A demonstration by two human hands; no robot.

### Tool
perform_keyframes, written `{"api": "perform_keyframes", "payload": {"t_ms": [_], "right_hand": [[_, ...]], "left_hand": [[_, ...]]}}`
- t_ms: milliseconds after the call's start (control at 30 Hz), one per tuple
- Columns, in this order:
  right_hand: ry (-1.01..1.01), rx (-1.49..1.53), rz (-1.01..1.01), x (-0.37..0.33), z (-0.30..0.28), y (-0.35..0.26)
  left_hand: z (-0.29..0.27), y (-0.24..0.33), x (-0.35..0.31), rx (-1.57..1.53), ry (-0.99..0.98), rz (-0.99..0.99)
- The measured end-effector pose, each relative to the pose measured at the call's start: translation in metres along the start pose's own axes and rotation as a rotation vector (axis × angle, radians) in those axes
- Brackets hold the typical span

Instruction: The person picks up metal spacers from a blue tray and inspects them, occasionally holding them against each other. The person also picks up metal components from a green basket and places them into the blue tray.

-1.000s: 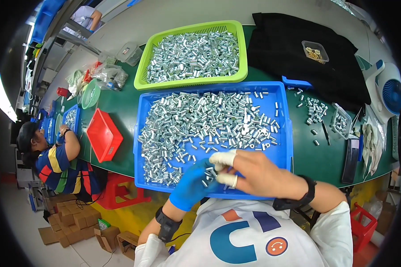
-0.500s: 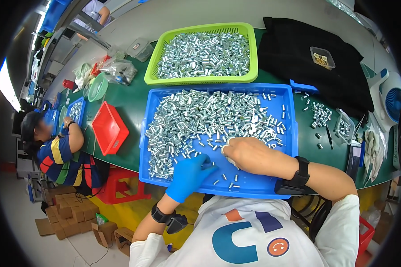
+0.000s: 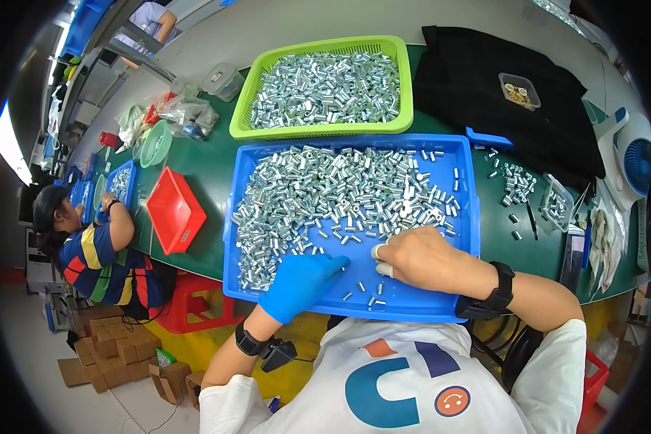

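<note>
A blue tray (image 3: 412,295) in front of me holds a heap of small shiny metal sleeves (image 3: 325,188). Over its near left part is my left hand (image 3: 299,286) in a blue glove, its fingers curled under and thumb side pointing right. Whatever it holds is hidden beneath it. My right hand (image 3: 421,257) is bare except for pale covers on two fingertips. It is closed low over the tray floor, right of the left hand; anything in its fingers is hidden. Between and below the hands lie several loose sleeves (image 3: 372,298).
Behind the tray stands a green basket (image 3: 406,94) full of similar sleeves. A red bin (image 3: 173,210) is at the left. Rightward are scattered sleeves (image 3: 517,184), a clear box (image 3: 557,202), black cloth (image 3: 470,79) and a white fan (image 3: 622,155). A person (image 3: 98,246) works at the far left.
My hands have moved apart: the left slightly left and down, the right to the right. The left hand's gap between thumb and fingers no longer shows.
</note>
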State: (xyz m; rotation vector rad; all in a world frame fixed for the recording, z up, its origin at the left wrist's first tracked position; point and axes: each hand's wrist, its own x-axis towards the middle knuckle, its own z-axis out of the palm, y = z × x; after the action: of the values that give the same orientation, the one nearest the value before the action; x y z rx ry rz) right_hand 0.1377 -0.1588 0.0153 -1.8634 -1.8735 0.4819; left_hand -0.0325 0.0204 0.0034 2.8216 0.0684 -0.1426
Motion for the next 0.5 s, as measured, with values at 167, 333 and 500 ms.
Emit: {"api": "perform_keyframes", "payload": {"t_ms": [167, 333, 500], "right_hand": [[-0.067, -0.05, 0.135, 0.002, 0.016, -0.006], [-0.188, -0.139, 0.086, 0.002, 0.023, -0.01], [0.022, 0.124, 0.058, -0.002, 0.005, -0.018]], "left_hand": [[0.008, 0.003, -0.004, -0.21, 0.015, -0.144], [0.001, 0.034, -0.01, -0.925, 0.096, -0.332], [-0.002, 0.052, -0.025, -1.231, 0.183, -0.38]]}}
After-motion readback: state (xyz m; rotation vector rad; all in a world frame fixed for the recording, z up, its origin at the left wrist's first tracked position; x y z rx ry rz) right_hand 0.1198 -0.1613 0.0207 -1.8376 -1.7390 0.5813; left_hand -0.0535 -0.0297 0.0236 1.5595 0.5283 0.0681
